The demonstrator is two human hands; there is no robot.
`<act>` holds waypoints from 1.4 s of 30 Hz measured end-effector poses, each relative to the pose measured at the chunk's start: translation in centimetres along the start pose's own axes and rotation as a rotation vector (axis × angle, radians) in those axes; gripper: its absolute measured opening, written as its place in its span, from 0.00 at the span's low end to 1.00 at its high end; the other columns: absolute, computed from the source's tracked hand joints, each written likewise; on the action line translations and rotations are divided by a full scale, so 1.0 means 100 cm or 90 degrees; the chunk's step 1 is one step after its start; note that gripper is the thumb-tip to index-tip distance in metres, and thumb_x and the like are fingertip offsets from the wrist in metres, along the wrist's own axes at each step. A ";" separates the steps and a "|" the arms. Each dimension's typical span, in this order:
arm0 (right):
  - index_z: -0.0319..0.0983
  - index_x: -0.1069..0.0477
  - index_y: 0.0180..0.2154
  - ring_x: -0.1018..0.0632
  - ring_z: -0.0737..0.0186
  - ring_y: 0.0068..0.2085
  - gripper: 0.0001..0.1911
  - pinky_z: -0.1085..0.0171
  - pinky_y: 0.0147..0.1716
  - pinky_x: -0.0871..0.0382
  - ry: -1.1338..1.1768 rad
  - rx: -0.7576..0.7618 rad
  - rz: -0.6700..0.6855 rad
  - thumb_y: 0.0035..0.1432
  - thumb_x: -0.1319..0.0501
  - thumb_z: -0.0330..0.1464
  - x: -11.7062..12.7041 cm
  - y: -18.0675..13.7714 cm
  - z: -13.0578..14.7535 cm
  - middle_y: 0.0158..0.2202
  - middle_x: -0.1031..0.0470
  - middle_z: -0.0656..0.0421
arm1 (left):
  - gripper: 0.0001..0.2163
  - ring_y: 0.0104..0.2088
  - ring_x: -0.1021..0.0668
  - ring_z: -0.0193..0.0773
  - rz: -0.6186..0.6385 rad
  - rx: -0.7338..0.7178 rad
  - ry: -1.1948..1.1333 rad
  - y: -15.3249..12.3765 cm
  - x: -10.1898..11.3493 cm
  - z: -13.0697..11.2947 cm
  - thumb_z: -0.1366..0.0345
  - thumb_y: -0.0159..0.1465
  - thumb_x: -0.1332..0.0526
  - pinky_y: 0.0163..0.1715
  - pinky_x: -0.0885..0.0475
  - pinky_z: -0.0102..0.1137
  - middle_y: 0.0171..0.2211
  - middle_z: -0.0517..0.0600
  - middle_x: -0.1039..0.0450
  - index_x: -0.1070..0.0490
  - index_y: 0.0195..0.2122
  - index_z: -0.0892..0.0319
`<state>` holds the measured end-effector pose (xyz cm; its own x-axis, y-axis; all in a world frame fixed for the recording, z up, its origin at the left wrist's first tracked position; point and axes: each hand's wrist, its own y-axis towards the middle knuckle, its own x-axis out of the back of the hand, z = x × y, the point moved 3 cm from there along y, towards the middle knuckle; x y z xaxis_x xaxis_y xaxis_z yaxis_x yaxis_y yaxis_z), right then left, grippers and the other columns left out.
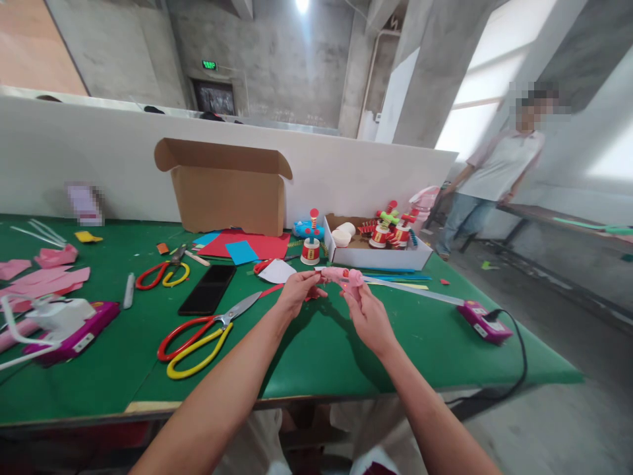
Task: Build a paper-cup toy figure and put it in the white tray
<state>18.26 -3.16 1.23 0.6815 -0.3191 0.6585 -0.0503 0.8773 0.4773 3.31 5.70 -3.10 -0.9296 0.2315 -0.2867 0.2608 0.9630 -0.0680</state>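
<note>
My right hand (pixel 368 316) is wrapped round a small pink hot glue gun (pixel 349 276), and a long clear glue stick (pixel 415 290) runs out of its back to the right. Its front end points at my left hand (pixel 301 290), whose fingers are pinched together close to the nozzle. What the left fingers hold is small and mostly hidden; a bit of red shows below them. Just behind stands a red paper cup figure (pixel 310 251) with a blue body and a red round top. A white paper piece (pixel 277 272) lies behind my left hand.
Large red-and-yellow-handled scissors (pixel 225 323) and a black phone (pixel 208 290) lie left. Smaller scissors (pixel 171 267) are behind. A white box (pixel 380 257) holds cups and figures. Power strips (pixel 484 323) sit at both sides. An open cardboard box (pixel 230 198) stands behind. A person (pixel 504 165) stands right.
</note>
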 end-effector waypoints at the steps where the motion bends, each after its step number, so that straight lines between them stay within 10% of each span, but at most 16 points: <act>1: 0.37 0.35 0.55 0.23 0.52 0.47 0.23 0.56 0.48 0.31 -0.001 0.002 -0.006 0.63 0.53 0.39 0.000 0.000 0.000 0.45 0.23 0.49 | 0.11 0.19 0.23 0.30 -0.001 0.000 0.001 0.000 0.000 0.000 0.60 0.53 0.34 0.18 0.37 0.23 0.37 0.54 0.20 0.25 0.32 0.63; 42: 0.34 0.37 0.57 0.22 0.52 0.47 0.25 0.56 0.48 0.30 -0.034 0.012 -0.025 0.64 0.55 0.39 0.006 0.000 -0.006 0.49 0.25 0.46 | 0.10 0.19 0.23 0.29 -0.012 0.018 0.025 0.000 0.000 -0.001 0.63 0.58 0.37 0.19 0.34 0.24 0.40 0.56 0.21 0.24 0.37 0.64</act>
<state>19.07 -3.14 1.29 0.6439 -0.3722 0.6685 -0.0384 0.8569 0.5141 3.32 5.69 -3.03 -0.9439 0.2189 -0.2474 0.2497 0.9631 -0.1006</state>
